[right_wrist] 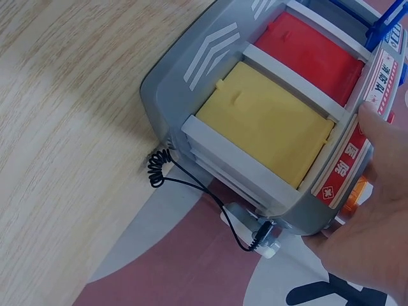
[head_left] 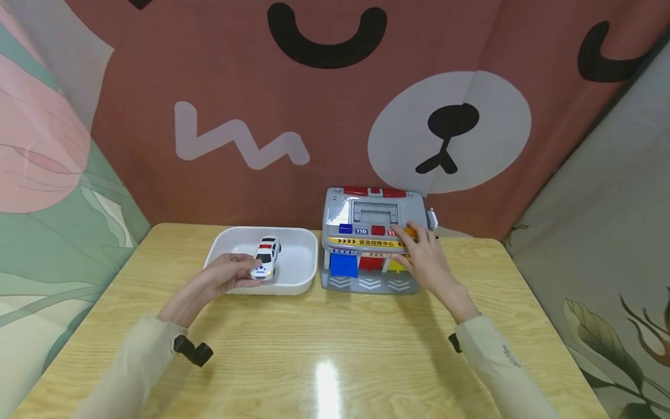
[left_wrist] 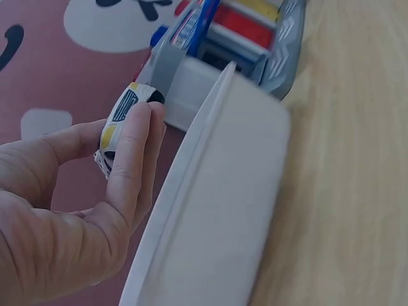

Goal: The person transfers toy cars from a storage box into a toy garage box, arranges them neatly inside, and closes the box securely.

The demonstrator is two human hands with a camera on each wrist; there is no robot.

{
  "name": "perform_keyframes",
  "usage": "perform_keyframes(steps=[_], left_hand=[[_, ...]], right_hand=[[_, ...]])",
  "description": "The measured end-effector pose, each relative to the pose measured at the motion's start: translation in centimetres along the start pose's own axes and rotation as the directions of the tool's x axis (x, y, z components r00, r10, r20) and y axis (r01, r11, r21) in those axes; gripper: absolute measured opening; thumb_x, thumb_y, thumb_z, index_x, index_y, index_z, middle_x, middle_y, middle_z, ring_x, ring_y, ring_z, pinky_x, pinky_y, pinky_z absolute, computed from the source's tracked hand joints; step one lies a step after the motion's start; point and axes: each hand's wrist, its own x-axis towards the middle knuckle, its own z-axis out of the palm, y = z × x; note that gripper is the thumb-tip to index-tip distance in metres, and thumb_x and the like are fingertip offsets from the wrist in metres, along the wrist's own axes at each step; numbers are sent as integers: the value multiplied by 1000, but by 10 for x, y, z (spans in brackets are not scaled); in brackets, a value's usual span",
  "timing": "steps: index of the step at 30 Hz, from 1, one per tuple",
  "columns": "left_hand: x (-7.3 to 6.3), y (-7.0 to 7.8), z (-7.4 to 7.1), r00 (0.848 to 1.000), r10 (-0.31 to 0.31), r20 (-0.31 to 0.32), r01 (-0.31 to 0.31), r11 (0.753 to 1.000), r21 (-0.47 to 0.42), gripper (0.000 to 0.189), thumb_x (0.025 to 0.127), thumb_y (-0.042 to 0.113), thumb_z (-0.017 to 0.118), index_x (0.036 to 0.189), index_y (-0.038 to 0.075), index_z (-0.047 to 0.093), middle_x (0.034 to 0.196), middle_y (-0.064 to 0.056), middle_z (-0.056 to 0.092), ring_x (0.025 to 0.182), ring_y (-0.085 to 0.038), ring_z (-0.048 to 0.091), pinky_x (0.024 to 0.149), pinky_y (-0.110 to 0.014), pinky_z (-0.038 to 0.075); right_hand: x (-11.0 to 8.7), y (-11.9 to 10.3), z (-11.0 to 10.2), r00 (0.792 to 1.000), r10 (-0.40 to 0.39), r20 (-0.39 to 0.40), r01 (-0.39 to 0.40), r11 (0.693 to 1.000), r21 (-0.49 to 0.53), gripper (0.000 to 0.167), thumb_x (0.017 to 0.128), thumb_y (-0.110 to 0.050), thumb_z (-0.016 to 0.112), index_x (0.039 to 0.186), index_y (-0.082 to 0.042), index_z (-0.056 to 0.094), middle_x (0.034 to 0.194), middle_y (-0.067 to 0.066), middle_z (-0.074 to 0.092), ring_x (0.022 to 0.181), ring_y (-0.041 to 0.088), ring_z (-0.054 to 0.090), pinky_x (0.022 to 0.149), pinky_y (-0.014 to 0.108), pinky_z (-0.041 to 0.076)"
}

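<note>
My left hand (head_left: 230,272) holds a white toy police car (head_left: 266,259) over the white plastic tray (head_left: 305,256), thumb on one side and fingers on the other. In the left wrist view the car (left_wrist: 121,121) sits between thumb and fingertips, beside the tray wall (left_wrist: 217,191). My right hand (head_left: 428,259) grips the front roof edge of a grey toy garage (head_left: 335,203), its thumb on the front sign and its fingers on top. The blue door (head_left: 344,266) is swung outward; the red door (right_wrist: 309,57) and yellow door (right_wrist: 264,121) are closed.
The tray and garage stand side by side near the back edge of the wooden table (head_left: 272,349). A printed cloth (head_left: 335,128) hangs behind them. A coiled black cord (right_wrist: 159,169) hangs at the garage's side, by a white piece (right_wrist: 252,233).
</note>
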Motion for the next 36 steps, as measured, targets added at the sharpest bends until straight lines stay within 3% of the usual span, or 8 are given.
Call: perform_keyframes(steps=[13,19,26,36], left_hand=[[-30,-36,28,997,62,46,-61,998,-25,46,96,7,57,125,-17,30,105,-21,60,87,-24,68,82,-33,55],[-32,-47,37,997,68,47,-68,998,0,49,97,9,59,128,-18,32,108,-21,61,89,-23,67,84,-34,55],[-33,-60,49,985,147,94,-150,988,32,52,98,9,57,134,-21,33,110,-20,64,93,-23,66,84,-35,54],[-26,-67,69,979,162,127,-164,986,5,53,95,4,59,134,-21,34,117,-28,60,96,-27,66,86,-38,54]], right_hand=[[0,1,0,1000,15,8,-16,999,36,68,92,-37,65,150,-17,36,150,24,24,128,44,28,103,62,30],[-1,1,-1,1000,12,-7,-12,999,35,68,91,-36,66,149,-17,37,149,24,25,127,43,29,102,61,32],[-1,0,0,1000,6,-16,-6,999,36,67,91,-35,66,149,-16,38,148,24,26,127,43,29,102,61,31],[-1,0,0,1000,19,3,-19,999,46,68,91,-36,66,150,-17,36,150,23,24,129,43,27,104,61,29]])
